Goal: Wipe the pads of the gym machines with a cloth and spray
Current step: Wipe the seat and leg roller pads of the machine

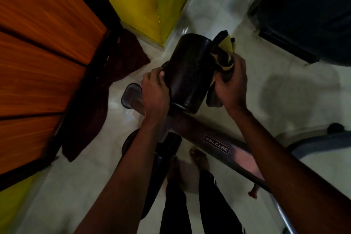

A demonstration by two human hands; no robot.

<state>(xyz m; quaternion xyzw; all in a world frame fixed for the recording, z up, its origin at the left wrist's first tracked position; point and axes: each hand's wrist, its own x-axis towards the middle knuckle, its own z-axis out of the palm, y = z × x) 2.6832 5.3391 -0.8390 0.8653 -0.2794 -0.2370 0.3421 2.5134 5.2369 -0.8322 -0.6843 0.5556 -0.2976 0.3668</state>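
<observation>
Head view: left hand grips the roller pad, right hand clutches the cloth against its side, so wiping's underway; lower pad probably not done yet

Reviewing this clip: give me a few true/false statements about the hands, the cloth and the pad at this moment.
1. The right hand holds the cloth against the roller pad. True.
2. The left hand hangs free of the pad. False: it grips the pad's left side.
3. The machine frame carries a WELCARE label. True.
4. The cloth is plain white. False: it is yellow and dark.
</observation>
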